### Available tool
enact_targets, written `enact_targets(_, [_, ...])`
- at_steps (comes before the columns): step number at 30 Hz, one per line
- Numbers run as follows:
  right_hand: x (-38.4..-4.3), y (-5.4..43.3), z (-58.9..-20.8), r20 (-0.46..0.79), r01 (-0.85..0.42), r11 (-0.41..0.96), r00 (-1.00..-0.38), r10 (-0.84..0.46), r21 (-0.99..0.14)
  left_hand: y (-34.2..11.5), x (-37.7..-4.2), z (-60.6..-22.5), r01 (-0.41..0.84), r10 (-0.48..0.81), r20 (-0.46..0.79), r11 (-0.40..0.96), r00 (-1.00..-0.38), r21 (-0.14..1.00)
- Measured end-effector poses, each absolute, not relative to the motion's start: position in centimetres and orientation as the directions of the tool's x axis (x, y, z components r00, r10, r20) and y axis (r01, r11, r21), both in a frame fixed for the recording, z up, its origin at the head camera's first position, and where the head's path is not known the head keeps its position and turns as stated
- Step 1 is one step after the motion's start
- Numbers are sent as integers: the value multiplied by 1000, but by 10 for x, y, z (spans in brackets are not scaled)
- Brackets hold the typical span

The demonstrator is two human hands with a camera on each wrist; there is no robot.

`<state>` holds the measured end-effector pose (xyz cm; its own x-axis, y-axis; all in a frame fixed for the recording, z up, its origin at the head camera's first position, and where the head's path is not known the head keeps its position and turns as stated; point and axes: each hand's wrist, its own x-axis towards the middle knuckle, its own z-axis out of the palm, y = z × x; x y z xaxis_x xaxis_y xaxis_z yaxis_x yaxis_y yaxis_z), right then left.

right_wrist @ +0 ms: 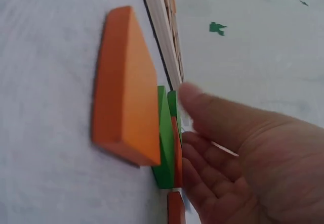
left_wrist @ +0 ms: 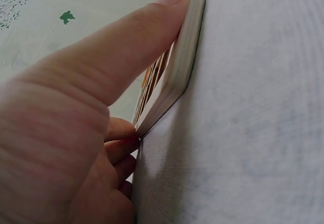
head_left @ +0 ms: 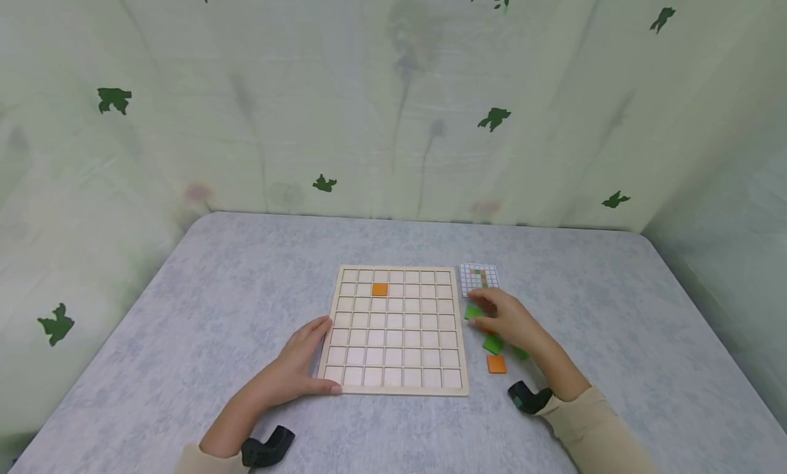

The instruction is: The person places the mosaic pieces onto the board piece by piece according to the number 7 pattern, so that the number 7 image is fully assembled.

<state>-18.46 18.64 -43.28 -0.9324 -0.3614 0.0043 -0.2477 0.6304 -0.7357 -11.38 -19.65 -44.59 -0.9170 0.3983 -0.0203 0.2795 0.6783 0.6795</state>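
Observation:
My left hand (head_left: 294, 366) lies at the near left corner of a wooden grid board (head_left: 393, 358). Its straight thumb (left_wrist: 136, 47) touches the near edge, and the other fingertips meet the left side. One orange square tile (head_left: 380, 289) sits in a cell toward the board's far side. Right of the board, my right hand (head_left: 509, 318) hovers over loose tiles, thumb and fingers apart. Nearest its fingertips is a green tile (head_left: 473, 311). Nothing shows between thumb and fingers in the right wrist view, where an orange tile (right_wrist: 126, 87) stands large in front.
A small printed grid card (head_left: 478, 274) with orange and green squares lies beyond the right hand. More green tiles (head_left: 492, 344) and an orange tile (head_left: 496, 364) lie beside the board's right edge. Curtains surround the grey table (head_left: 258, 269) at the back and sides.

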Motion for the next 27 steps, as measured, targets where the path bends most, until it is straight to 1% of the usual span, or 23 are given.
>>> enact_targets(6, [-185,187,-439,23,-255,682,-944,-330,-686,-197,-114,-447,291,401,-9,680,-916,673])
enact_targets(10, [-185,185,-437,20,-247,689,-947,-320,-681,-197,-114,-447,291,401,-12,684,-916,669])
enact_targets(13, [-185,184,-432,32,-262,668,-941,-336,-697,-197,-113,-447,283,396,-20,689,-918,668])
enact_targets(16, [-185,179,-424,76,-307,637,-929,-363,-708,-197,-113,-447,280,393,-20,689,-919,668])
enact_targets(20, [-189,169,-413,151,-372,619,-912,-380,-692,-197,-113,-446,277,392,-24,690,-920,669])
enact_targets(27, [-205,140,-400,248,-450,566,-883,-399,-691,-196,-113,-446,278,395,-24,687,-918,672])
